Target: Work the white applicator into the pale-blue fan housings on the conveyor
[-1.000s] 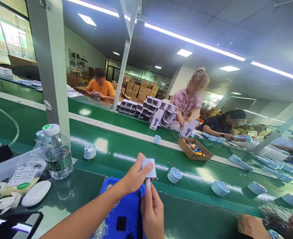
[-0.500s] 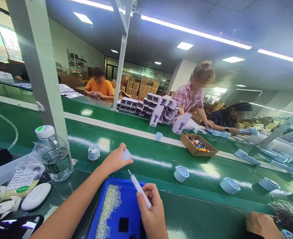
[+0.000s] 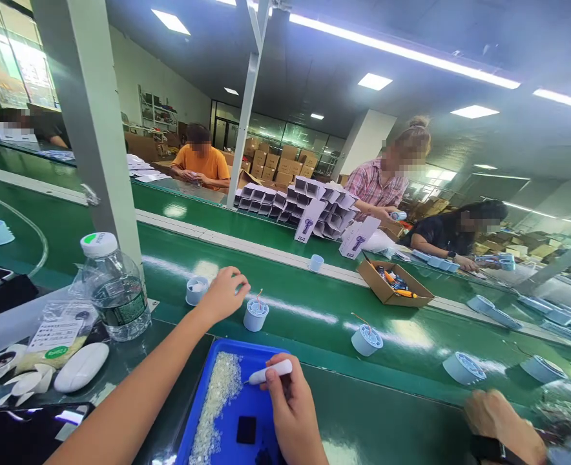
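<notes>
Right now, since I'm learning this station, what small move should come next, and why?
Probably lower the white pen-like tool to the small clear pieces: the right hand holds it over the blue tray, its tip pointing toward them, while the left hand, fingers parted, appears to hold nothing.

Bare left hand point(image 3: 222, 295), bare left forearm point(image 3: 157, 368); bare right hand point(image 3: 291, 399).

My glossy green bench point(image 3: 387, 413) carries a rectangular blue plastic tray point(image 3: 234, 405), a clear plastic bottle point(image 3: 117, 294) at its ten o'clock, a white oval object point(image 3: 81, 368) at nine.
</notes>
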`<state>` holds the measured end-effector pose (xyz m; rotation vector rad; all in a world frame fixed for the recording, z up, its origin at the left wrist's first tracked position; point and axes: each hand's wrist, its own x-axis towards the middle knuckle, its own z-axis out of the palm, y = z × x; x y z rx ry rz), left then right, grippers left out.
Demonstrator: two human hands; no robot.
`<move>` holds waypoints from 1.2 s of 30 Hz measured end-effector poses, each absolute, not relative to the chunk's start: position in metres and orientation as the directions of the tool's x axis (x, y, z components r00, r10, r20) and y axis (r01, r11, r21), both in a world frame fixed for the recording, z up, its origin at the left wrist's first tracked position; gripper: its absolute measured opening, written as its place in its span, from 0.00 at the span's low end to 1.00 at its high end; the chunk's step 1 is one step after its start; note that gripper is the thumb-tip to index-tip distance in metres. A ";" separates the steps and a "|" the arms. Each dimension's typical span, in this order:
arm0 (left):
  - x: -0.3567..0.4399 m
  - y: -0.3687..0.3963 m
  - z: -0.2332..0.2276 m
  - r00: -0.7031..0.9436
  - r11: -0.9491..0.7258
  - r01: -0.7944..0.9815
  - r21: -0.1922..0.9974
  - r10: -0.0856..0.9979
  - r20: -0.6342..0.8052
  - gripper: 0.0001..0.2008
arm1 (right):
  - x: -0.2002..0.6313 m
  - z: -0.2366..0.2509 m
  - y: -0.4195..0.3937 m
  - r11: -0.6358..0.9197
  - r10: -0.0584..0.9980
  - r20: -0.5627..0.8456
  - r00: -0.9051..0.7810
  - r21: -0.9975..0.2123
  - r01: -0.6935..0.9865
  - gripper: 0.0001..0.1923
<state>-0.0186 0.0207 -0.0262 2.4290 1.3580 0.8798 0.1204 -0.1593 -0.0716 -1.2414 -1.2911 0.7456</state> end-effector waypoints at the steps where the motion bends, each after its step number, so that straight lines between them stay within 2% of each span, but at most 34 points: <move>1: -0.024 0.024 -0.025 0.355 -0.506 0.742 0.439 0.853 0.383 0.16 | 0.120 -0.071 -0.159 0.244 0.938 0.286 0.194 -0.946 0.215 0.08; 3: -0.032 0.030 -0.025 0.288 -0.420 0.811 0.407 0.893 0.347 0.18 | 0.120 -0.071 -0.159 0.252 0.937 0.292 0.190 -0.945 0.208 0.08; 7: -0.046 0.035 -0.032 0.162 -0.256 0.889 0.379 0.951 0.263 0.13 | 0.119 -0.069 -0.159 0.253 0.922 0.323 0.214 -0.921 0.297 0.07; 11: -0.053 0.036 -0.042 0.123 -0.159 0.922 0.353 0.985 0.122 0.23 | 0.121 -0.067 -0.161 0.231 0.910 0.354 0.214 -0.864 0.447 0.08; 14: -0.046 0.031 -0.044 0.294 -0.315 0.883 0.348 0.949 0.113 0.30 | 0.124 -0.067 -0.163 0.242 0.852 0.430 0.300 -0.829 0.504 0.09; 17: -0.028 0.018 -0.044 0.510 -0.512 0.766 0.389 0.852 0.120 0.37 | 0.127 -0.068 -0.165 0.243 0.820 0.439 0.369 -0.849 0.470 0.11; 19: -0.014 0.010 -0.046 0.536 -0.545 0.739 0.396 0.832 0.145 0.39 | 0.129 -0.068 -0.166 0.231 0.833 0.408 0.375 -0.871 0.433 0.11; 24: 0.003 0.001 -0.053 0.434 -0.484 0.834 0.266 0.872 0.227 0.33 | 0.133 -0.070 -0.168 0.226 0.836 0.384 0.393 -0.892 0.391 0.13; 29: -0.017 0.016 -0.048 0.216 -0.239 0.952 0.193 0.967 0.134 0.30 | 0.133 -0.069 -0.171 0.241 0.847 0.418 0.328 -0.852 0.465 0.14; 32: -0.035 0.030 -0.046 0.086 -0.079 0.970 0.232 0.996 -0.023 0.29 | 0.130 -0.069 -0.170 0.265 0.852 0.447 0.273 -0.818 0.510 0.13; 34: -0.044 0.038 -0.047 0.100 -0.064 0.949 0.309 0.990 -0.103 0.30 | 0.129 -0.069 -0.170 0.270 0.854 0.452 0.258 -0.809 0.522 0.12; 36: -0.049 0.044 -0.049 0.152 -0.096 0.919 0.381 0.981 -0.118 0.31 | 0.129 -0.070 -0.170 0.268 0.857 0.451 0.250 -0.804 0.530 0.12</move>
